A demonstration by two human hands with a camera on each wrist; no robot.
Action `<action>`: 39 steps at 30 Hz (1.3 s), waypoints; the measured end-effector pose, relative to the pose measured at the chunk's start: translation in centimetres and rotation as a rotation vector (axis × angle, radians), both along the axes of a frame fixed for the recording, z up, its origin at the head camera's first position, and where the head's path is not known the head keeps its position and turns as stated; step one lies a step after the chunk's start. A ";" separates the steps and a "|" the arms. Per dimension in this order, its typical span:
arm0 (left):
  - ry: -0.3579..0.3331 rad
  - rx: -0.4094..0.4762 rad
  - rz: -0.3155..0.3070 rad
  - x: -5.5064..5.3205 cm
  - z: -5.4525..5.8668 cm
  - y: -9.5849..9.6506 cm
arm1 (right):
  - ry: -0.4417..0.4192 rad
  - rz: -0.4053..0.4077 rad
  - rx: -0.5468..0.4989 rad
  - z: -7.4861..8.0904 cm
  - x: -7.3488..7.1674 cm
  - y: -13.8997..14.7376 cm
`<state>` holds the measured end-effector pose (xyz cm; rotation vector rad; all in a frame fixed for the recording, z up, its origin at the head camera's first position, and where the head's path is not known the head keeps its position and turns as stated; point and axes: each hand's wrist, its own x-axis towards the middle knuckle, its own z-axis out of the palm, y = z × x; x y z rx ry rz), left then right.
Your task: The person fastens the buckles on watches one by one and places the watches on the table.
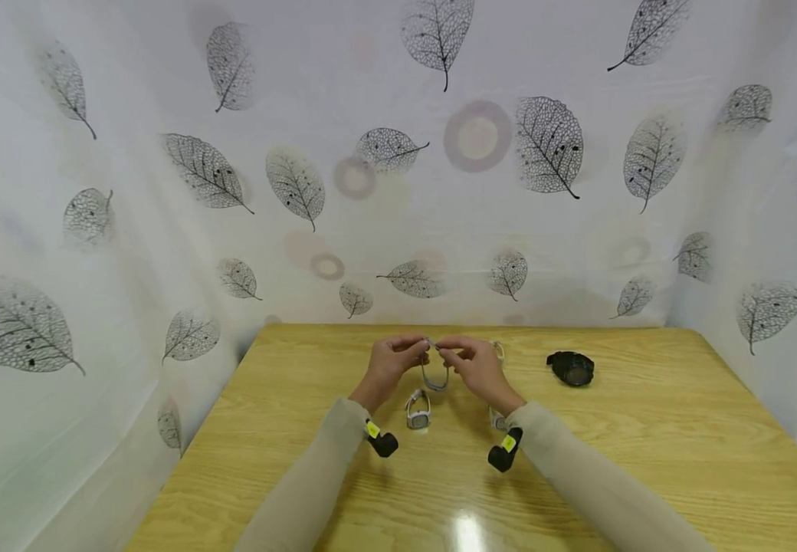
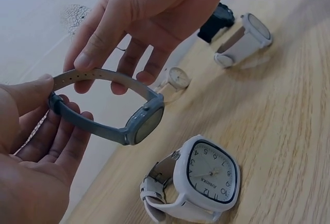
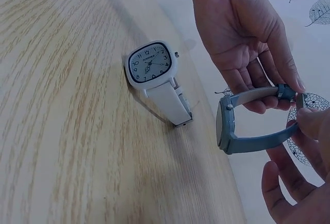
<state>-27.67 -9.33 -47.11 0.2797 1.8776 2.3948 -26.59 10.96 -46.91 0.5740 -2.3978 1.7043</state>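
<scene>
A grey-blue wristwatch (image 1: 435,386) hangs in the air between both hands, its strap bent into a loop with the case at the bottom. My left hand (image 1: 390,360) pinches the strap end with the buckle and keeper loop. Thumb and finger of my right hand (image 1: 476,366) pinch the other strap end, where a row of holes (image 2: 80,75) shows. Both strap ends meet between the fingertips. Below on the table, a white square watch (image 2: 211,175) with black numerals stands tilted on its strap; the same white watch (image 3: 149,65) shows in the right wrist view.
Behind my right hand and wrist are a small pale watch (image 2: 178,78) and another white watch (image 2: 242,41). A black watch (image 1: 572,369) lies farther right. The wooden table (image 1: 647,429) ends at a white leaf-print curtain (image 1: 398,230). Black cameras are strapped to both wrists.
</scene>
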 end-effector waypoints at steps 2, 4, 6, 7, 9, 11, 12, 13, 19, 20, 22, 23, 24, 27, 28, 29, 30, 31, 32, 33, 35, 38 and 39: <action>-0.008 -0.002 -0.011 0.0 0.1 -0.1 | 0.008 -0.006 0.012 0.0 0.0 0.0; -0.022 -0.004 -0.026 0.1 0.2 -0.1 | 0.017 -0.007 0.019 -0.1 -0.1 0.1; -0.031 -0.007 -0.042 0.2 0.3 -0.1 | 0.020 -0.009 0.028 -0.1 0.0 0.1; -0.036 -0.008 -0.050 0.2 0.3 -0.2 | 0.021 -0.009 0.030 -0.1 0.0 0.1; -0.042 -0.008 -0.066 0.2 0.3 -0.2 | 0.025 -0.010 0.035 -0.2 0.0 0.2; -0.044 -0.004 -0.080 0.1 0.2 -0.2 | 0.025 -0.016 0.046 -0.1 0.0 0.2; -0.046 -0.005 -0.084 0.1 0.2 -0.3 | 0.027 -0.016 0.048 -0.1 0.1 0.2; -0.048 -0.003 -0.090 0.1 0.2 -0.3 | 0.029 -0.015 0.048 -0.1 0.1 0.2; -0.046 0.013 -0.095 0.0 0.0 -0.3 | 0.002 0.026 0.019 -0.3 0.1 0.4; -0.044 0.017 -0.090 -0.1 0.0 -0.3 | -0.011 0.042 0.014 -0.4 0.1 0.4; -0.035 0.023 -0.082 -0.1 0.0 -0.3 | -0.035 0.083 0.007 -0.6 0.0 0.5; -0.030 0.025 -0.079 -0.2 0.0 -0.4 | -0.043 0.104 0.006 -0.7 0.0 0.6; -0.027 0.024 -0.075 -0.2 -0.1 -0.4 | -0.055 0.121 0.006 -0.8 0.0 0.7; -0.016 0.014 -0.071 -0.2 -0.1 -0.6 | -0.083 0.134 0.008 -0.8 0.0 0.8; -0.016 0.011 -0.070 -0.2 0.0 -0.6 | -0.089 0.130 0.008 -0.6 0.1 0.8; -0.015 0.010 -0.070 -0.2 0.0 -0.6 | -0.095 0.125 0.006 -0.5 0.1 0.8; -0.015 0.007 -0.070 -0.2 0.0 -0.6 | -0.101 0.118 0.004 -0.4 0.1 0.8; -0.016 0.008 -0.071 -0.2 0.1 -0.7 | -0.099 0.113 0.006 -0.2 0.2 0.7; -0.019 0.008 -0.073 -0.2 0.1 -0.7 | -0.099 0.108 0.008 -0.1 0.2 0.7; -0.023 0.008 -0.075 -0.2 0.2 -0.7 | -0.098 0.107 0.010 0.0 0.2 0.7; -0.024 0.001 -0.086 -0.3 0.3 -0.7 | -0.078 0.104 0.028 0.0 0.2 0.6; -0.025 -0.027 -0.107 -0.1 0.4 -0.6 | -0.045 0.107 0.051 -0.1 0.1 0.5; -0.027 -0.034 -0.114 -0.1 0.4 -0.6 | -0.035 0.113 0.053 -0.2 0.1 0.5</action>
